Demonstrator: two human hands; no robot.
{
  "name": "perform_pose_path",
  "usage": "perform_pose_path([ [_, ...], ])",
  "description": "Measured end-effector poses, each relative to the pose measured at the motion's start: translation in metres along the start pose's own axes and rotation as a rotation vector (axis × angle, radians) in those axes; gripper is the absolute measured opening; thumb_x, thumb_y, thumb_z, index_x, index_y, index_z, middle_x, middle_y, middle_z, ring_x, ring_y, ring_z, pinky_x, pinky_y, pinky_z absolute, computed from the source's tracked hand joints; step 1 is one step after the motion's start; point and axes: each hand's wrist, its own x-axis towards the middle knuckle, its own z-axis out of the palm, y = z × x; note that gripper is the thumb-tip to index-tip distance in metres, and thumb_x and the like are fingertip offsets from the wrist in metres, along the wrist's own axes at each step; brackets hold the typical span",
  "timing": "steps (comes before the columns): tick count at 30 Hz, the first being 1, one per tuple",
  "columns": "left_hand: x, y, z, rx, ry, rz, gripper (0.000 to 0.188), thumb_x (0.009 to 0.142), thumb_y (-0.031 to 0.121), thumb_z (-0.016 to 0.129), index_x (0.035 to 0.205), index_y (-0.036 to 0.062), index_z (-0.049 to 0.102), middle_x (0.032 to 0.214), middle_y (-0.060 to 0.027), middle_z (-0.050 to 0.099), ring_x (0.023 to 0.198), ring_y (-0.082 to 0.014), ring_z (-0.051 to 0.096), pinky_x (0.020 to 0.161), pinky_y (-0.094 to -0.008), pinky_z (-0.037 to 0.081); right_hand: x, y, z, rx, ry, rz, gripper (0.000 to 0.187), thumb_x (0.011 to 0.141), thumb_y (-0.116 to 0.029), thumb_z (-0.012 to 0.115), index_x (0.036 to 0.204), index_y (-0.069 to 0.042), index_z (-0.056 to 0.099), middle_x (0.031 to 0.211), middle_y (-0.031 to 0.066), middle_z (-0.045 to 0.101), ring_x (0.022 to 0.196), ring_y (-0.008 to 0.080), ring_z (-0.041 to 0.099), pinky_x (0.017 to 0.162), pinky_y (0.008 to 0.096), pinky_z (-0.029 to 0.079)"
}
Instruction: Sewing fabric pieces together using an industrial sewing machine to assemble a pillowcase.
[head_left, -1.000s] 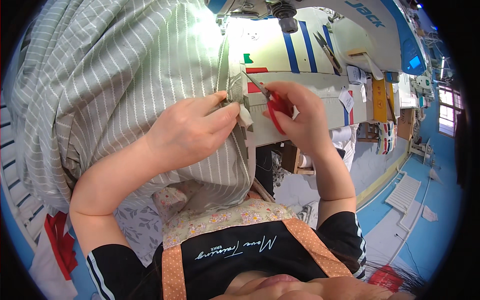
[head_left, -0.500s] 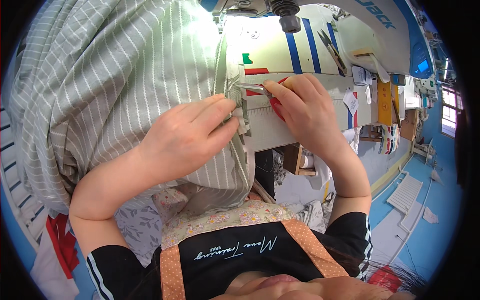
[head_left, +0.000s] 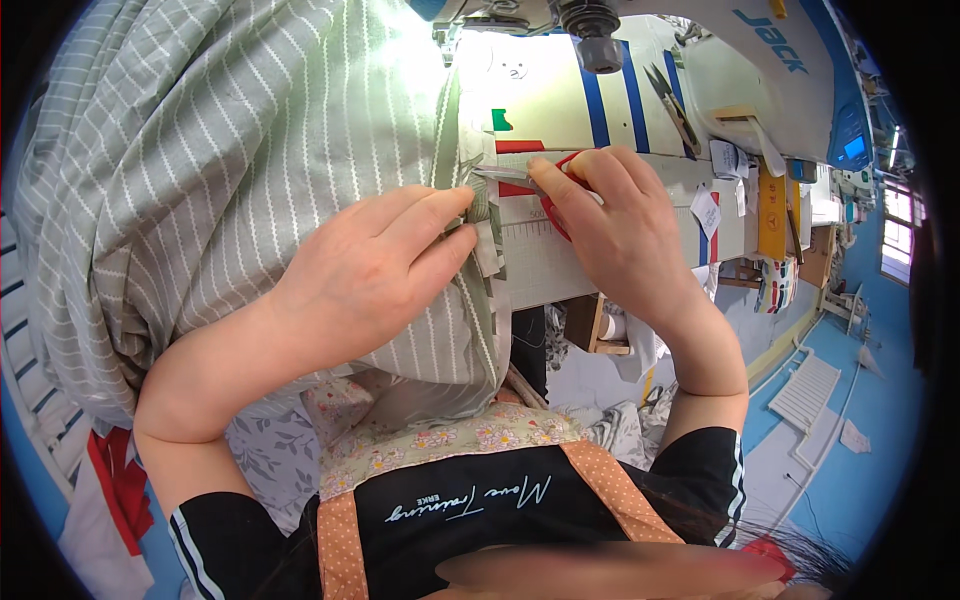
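Grey-green fabric with white stripes (head_left: 270,170) covers the left of the sewing machine bed and hangs toward my lap. My left hand (head_left: 385,260) pinches the fabric at its right edge, thumb and fingers pressed on the folded hem. In my right hand (head_left: 625,215) are red-handled scissors (head_left: 505,175), their blades pointing left with the tips at the fabric's edge strip. Whether the blades have thread or cloth between them is too small to tell. The machine's presser foot area (head_left: 450,45) lies beyond, under bright light.
The sewing machine head (head_left: 770,60) overhangs the far right. Black thread snips (head_left: 670,105) lie on the bed, beside blue tape strips. Paper labels (head_left: 706,210) and a yellow box (head_left: 771,215) stand at the right. Below the bed is an open wooden drawer (head_left: 590,325).
The scissors' tips have shifted slightly left, up to the fabric edge. Both hands keep their grip. The whole view has shifted a little.
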Motion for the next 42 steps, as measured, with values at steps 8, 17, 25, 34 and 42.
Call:
perform_pose_path([
  [8, 0.005, -0.001, -0.005, -0.016, 0.025, 0.019, 0.031, 0.076, 0.007, 0.067, 0.106, -0.0004, 0.069, 0.121, -0.0143, 0.064, 0.104, -0.0270, 0.066, 0.082, -0.0351, 0.058, 0.003, 0.000, 0.000, 0.008, -0.006, -0.005, 0.045, 0.078, -0.006, 0.068, 0.123, -0.008, 0.070, 0.095, 0.0044, 0.058, 0.088, 0.0250, 0.058, 0.075, 0.0379, 0.050],
  [17, 0.005, -0.002, -0.006, -0.049, 0.026, 0.009, 0.033, 0.074, 0.006, 0.067, 0.107, 0.0008, 0.070, 0.120, -0.0134, 0.064, 0.104, -0.0273, 0.066, 0.083, -0.0357, 0.058, 0.003, 0.002, -0.002, -0.007, -0.021, -0.019, 0.045, 0.078, -0.007, 0.068, 0.123, -0.009, 0.070, 0.097, 0.0046, 0.059, 0.090, 0.0257, 0.059, 0.077, 0.0377, 0.051],
  [25, 0.004, -0.002, -0.008, -0.064, 0.016, -0.002, 0.034, 0.073, 0.005, 0.068, 0.107, 0.0015, 0.070, 0.120, -0.0127, 0.064, 0.105, -0.0276, 0.065, 0.084, -0.0358, 0.058, 0.004, 0.005, 0.008, 0.061, 0.015, -0.014, 0.045, 0.078, -0.004, 0.071, 0.122, -0.009, 0.070, 0.097, 0.0046, 0.060, 0.090, 0.0254, 0.059, 0.077, 0.0374, 0.052],
  [34, 0.004, -0.003, -0.007, -0.045, 0.031, 0.026, 0.033, 0.073, 0.006, 0.067, 0.105, 0.0015, 0.071, 0.117, -0.0126, 0.066, 0.105, -0.0274, 0.066, 0.084, -0.0358, 0.059, 0.001, 0.010, 0.018, 0.117, 0.097, -0.047, 0.048, 0.074, -0.001, 0.074, 0.122, -0.010, 0.071, 0.094, 0.0046, 0.061, 0.085, 0.0265, 0.060, 0.074, 0.0389, 0.053],
  [42, 0.004, -0.004, -0.006, -0.042, 0.040, 0.040, 0.031, 0.074, 0.007, 0.067, 0.105, 0.0010, 0.071, 0.116, -0.0117, 0.066, 0.105, -0.0270, 0.066, 0.084, -0.0357, 0.059, 0.000, 0.011, 0.013, 0.141, 0.096, -0.027, 0.047, 0.073, 0.000, 0.075, 0.119, -0.010, 0.071, 0.093, 0.0048, 0.060, 0.085, 0.0263, 0.060, 0.073, 0.0391, 0.052],
])
